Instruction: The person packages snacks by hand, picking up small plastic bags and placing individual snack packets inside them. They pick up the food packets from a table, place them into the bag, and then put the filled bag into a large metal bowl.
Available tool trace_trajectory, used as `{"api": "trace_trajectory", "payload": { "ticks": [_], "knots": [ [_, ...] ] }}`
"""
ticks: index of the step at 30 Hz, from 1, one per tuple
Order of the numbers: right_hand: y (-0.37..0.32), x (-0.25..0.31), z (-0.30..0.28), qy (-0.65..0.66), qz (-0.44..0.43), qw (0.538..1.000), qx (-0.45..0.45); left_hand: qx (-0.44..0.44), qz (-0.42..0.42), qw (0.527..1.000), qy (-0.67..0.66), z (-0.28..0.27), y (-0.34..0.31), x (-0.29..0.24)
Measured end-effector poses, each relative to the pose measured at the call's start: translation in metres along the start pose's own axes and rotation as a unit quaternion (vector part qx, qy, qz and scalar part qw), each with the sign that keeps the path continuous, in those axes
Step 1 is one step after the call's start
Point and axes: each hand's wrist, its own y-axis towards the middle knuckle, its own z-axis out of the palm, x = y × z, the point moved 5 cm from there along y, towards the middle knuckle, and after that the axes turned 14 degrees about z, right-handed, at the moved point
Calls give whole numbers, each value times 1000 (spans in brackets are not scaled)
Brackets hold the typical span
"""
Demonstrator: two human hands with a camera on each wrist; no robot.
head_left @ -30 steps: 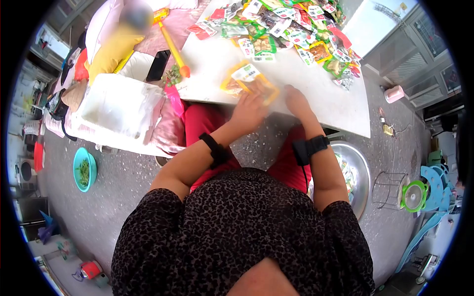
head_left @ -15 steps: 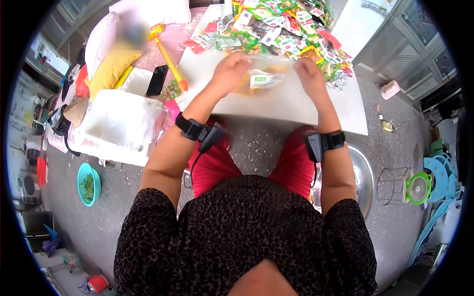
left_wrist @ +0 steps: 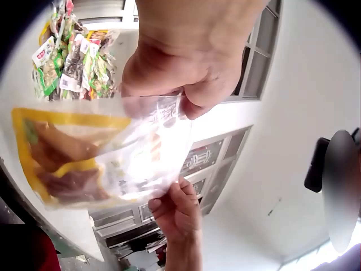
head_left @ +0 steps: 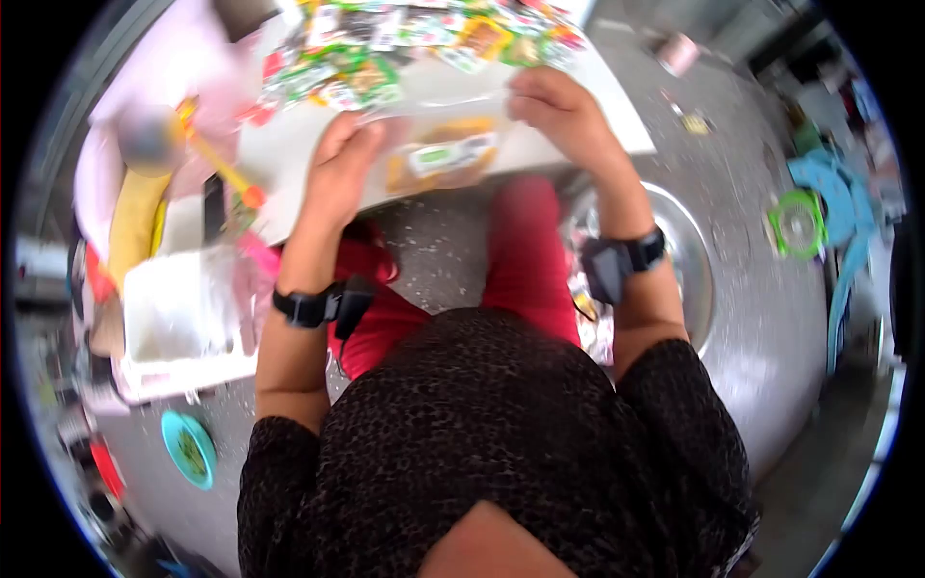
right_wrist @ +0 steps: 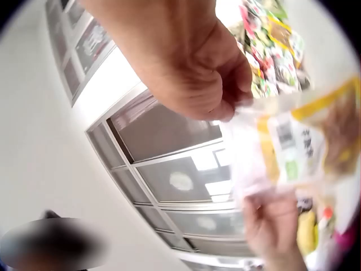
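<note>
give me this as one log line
left hand: holds yellow-edged bag | right hand: holds same bag | bag: partly clear | packet pile: on table

pouch (head_left: 443, 159): clear, shows yellow borders, white label, green patch, brown contents | packet pile (head_left: 385, 48): green, red, white, yellow | table (head_left: 284, 164): white | shirt (head_left: 511, 405): black, mottled grey-brown spots | trousers (head_left: 525, 246): crimson | wrist straps (head_left: 647, 249): black | floor (head_left: 434, 250): grey, white-flecked | basin (head_left: 696, 260): silver | bowl (head_left: 171, 433): turquoise, green contents | cushion (head_left: 140, 226): yellow | bedding (head_left: 229, 111): pale pink | phone (head_left: 214, 207): black | stick (head_left: 217, 164): yellow, orange tip

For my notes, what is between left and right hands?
In the head view, a clear bag with yellow-edged contents hangs between the left hand and right hand.
</note>
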Motion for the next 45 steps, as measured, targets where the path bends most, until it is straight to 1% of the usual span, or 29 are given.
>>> {"api": "trace_trajectory", "payload": {
  "ticks": [1, 3, 5, 6, 7, 9, 12, 14, 15, 17, 19, 21, 24, 27, 30, 33, 36, 38, 39, 40, 43, 44, 45],
  "knots": [
    [-6, -2, -1, -20, 4, 1000, -11, 30, 7, 1000, 2, 9, -4, -7],
    [-21, -8, 1, -18, 13, 1000, 21, 35, -3, 999, -20, 19, -7, -10],
    [-34, -1, 4, -110, -2, 993, 46, 48, -23, 997, -51, 25, -10, -9],
    [-41, 7, 4, -145, -1, 988, 48, 49, -37, 997, -43, 27, -13, -6],
    [-41, 1, 9, -171, -14, 983, 68, 49, -51, 997, -33, 28, -16, -3],
    [-48, -1, 12, -177, 8, 979, 100, 63, -70, 995, -25, 31, -20, 2],
    [-62, 2, 2, -183, -31, 980, 69, 89, -84, 992, -22, 36, -25, 7],
    [-70, 0, -10, -201, -10, 977, 66, 87, -90, 992, -15, 46, -29, 12],
    [-76, -1, -19, -209, 3, 976, 65, 101, -86, 991, 1, 51, -29, 13],
    [-91, -2, -45, -224, 70, 972, 33, 126, -78, 988, 33, 57, -26, 14],
    [-107, -12, -76, -208, 51, 977, -16, 152, -126, 979, 53, 49, -31, 31],
    [-126, -25, -103, -243, 108, 964, -35, 189, -178, 963, 77, 35, -42, 51],
    [-155, -74, -138, -233, 237, 943, -34, 195, -260, 940, 105, 9, -67, 83],
    [-191, -132, -154, -146, 324, 932, -69, 154, -314, 928, 129, -16, -91, 102],
    [-223, -188, -163, -162, 417, 887, -115, 129, -363, 908, 165, -44, -117, 120],
    [-248, -246, -172, -206, 504, 829, -129, 101, -401, 892, 180, -67, -140, 131],
    [-256, -276, -169, -274, 511, 797, -168, 75, -427, 883, 180, -88, -158, 140],
    [-254, -296, -166, -312, 448, 819, -175, 52, -426, 887, 170, -92, -162, 141],
    [-246, -292, -162, -329, 416, 829, -177, 39, -425, 889, 165, -93, -163, 139],
    [-243, -288, -158, -372, 407, 818, -164, 34, -425, 889, 165, -94, -163, 138],
    [-246, -281, -139, -504, 412, 757, -54, 29, -423, 890, 169, -93, -164, 137],
    [-258, -301, -136, -521, 443, 729, -20, 35, -420, 890, 171, -94, -165, 140],
    [-270, -305, -130, -506, 470, 723, -15, 40, -418, 891, 173, -94, -166, 141]
  ]
}}
